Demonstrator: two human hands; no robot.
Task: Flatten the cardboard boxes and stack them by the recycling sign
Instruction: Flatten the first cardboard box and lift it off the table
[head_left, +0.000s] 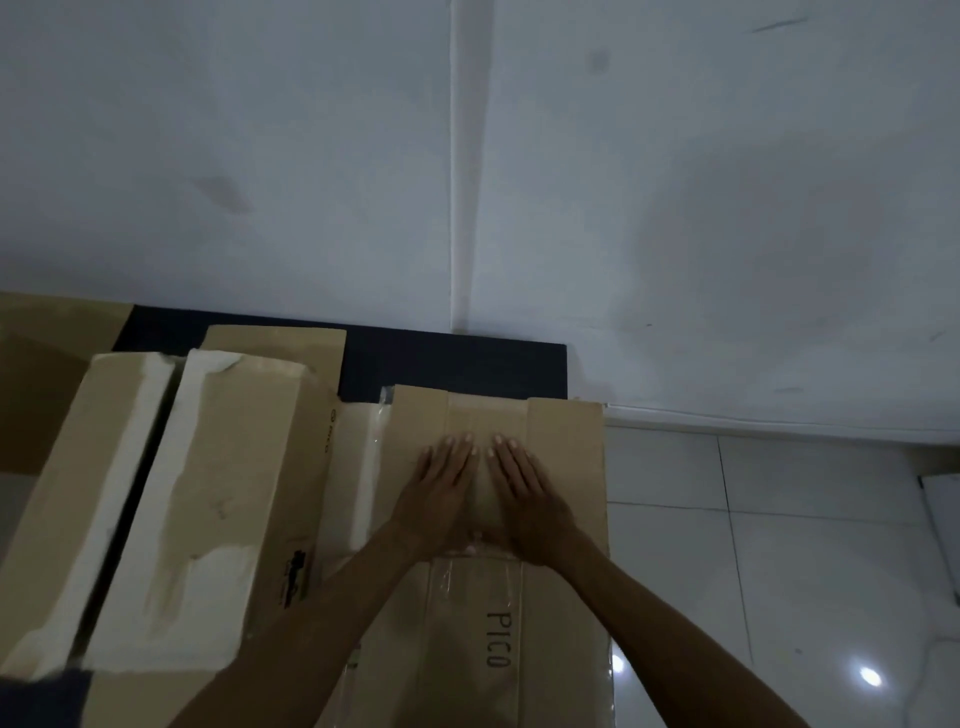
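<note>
1. Two hands on the job: left hand (441, 488) & right hand (524, 493) lie palm-down, fingers straight and together, side by side w/ thumbs nearly touching, pinching nothing, just pressing the flattened box (566, 519).
2. To do it well, I'd say: keep weight over the taped centre seam, then slide palms outward twd the edges so the panels crease flat w/o springing back.
3. Box lies flat in front of the person, far edge near the wall (675, 208), right edge over the tiled floor (779, 545).
4. Looks: plain brown board, "PICO" printed, clear tape strip down the middle.
5. Left of it, other cardboard pieces (208, 493) w/ white torn patches. No recycling sign in view.
</note>
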